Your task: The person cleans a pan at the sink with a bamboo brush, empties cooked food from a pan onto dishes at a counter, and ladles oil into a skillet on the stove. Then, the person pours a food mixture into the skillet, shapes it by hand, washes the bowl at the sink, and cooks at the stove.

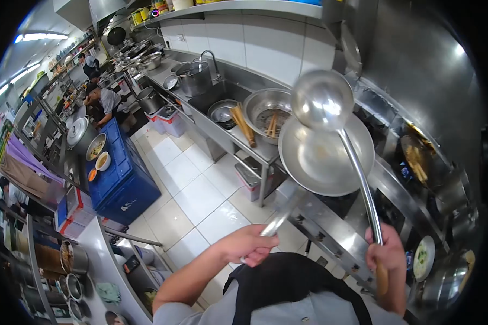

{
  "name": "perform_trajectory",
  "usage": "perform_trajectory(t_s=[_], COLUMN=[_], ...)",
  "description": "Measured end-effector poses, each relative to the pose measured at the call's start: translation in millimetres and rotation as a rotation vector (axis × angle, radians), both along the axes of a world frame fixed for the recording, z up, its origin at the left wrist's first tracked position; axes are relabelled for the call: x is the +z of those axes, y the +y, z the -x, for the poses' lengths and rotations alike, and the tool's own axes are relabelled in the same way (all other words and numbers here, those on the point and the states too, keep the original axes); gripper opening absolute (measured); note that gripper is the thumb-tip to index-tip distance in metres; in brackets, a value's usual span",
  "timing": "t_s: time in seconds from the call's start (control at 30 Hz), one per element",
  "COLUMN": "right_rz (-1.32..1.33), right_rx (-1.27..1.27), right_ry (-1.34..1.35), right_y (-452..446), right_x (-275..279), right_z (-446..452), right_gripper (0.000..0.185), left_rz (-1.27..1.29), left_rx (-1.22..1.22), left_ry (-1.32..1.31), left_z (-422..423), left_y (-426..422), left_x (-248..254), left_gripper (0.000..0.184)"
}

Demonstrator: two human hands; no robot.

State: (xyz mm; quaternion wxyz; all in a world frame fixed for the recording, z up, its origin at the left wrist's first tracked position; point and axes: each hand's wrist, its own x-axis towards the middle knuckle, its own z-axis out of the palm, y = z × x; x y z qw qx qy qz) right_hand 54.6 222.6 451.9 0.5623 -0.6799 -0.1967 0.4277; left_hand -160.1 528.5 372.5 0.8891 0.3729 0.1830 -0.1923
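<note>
- Tiled floor (195, 200) and steel counters fill a crowded kitchen.
- Nearest, the left hand (254, 245) is clenched round the handle of the wok (315, 172); that handle is blurred.
- The right hand (386, 253), well apart from the left, is wrapped round the ladle (322, 102) near its wooden end.
- Just beyond the hands is the wok, at the stove (331, 230), bare metal showing inside; whether it rests on a burner or is lifted, I cannot tell.
- The ladle's bowl overlaps the wok's far rim in view; contact is unclear.
- Good handling, I judge, calls for a firm left wrist to steady the wok, a looser right grip to steer the ladle, and elbows clear of the plate (431, 254) on the right.
- Past the wok, a steel basin (255, 103) holds pale sticks (272, 125), with a wooden bundle (242, 124) beside it.
- Farther off are a sink pot (195, 81), a blue bin (127, 181) and a co-worker (107, 100) bending forward.
</note>
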Motion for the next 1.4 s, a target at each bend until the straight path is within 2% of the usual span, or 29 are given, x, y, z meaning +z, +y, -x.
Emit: perform_trajectory(t_s=[0.1, 0.17, 0.3, 0.4, 0.5, 0.6, 0.67, 0.87, 0.93, 1.07, 1.13, 1.2, 1.4], right_rz=[-0.055, -0.09, -0.095, -0.074, -0.037, -0.017, 0.144, 0.283, 0.311, 0.199, 0.13, 0.097, -0.084], right_rx=[0.069, 0.142, 0.29, 0.388, 0.429, 0.492, 0.425, 0.368, 0.357, 0.369, 0.174, 0.232, 0.057], right_ry=[0.041, 0.041, -0.123, -0.367, -0.63, -0.715, -0.945, -0.902, -0.844, -0.213, 0.241, 0.402, 0.571], right_y=[95, 159, 304, 442, 589, 733, 805, 930, 955, 980, 976, 975, 968], right_x=[32, 34, 12, -13, -32, -38, -40, -46, -56, -73, -64, -54, -20], right_z=[-1, -13, -51, -92, -132, -165, -166, -157, -162, -168, -153, -143, -111], right_gripper=[0.025, 0.024, 0.016, 0.02, 0.011, 0.011, 0.014, 0.016, 0.014, 0.011, 0.011, 0.013, 0.012], left_rz=[-0.004, -0.154, -0.185, -0.178, -0.117, -0.059, -0.015, -0.039, -0.002, -0.043, -0.028, 0.006, 0.018], left_rx=[0.09, 0.267, 0.475, 0.558, 0.572, 0.552, 0.512, 0.436, 0.365, 0.181, 0.096, 0.018, -0.196], left_ry=[0.102, 0.165, 0.18, 0.192, 0.217, 0.232, 0.227, 0.245, 0.216, 0.247, 0.247, 0.25, 0.287], left_z=[52, 75, 85, 66, 40, 14, 4, -18, -20, -23, -25, -29, -40], left_y=[54, 90, 169, 238, 305, 360, 392, 498, 541, 625, 668, 703, 773], left_x=[46, 59, 28, -2, -32, -38, -44, -54, -69, -82, -89, -91, -91], left_gripper=[0.015, 0.015, 0.014, 0.015, 0.021, 0.025, 0.025, 0.027, 0.027, 0.025, 0.023, 0.023, 0.025])
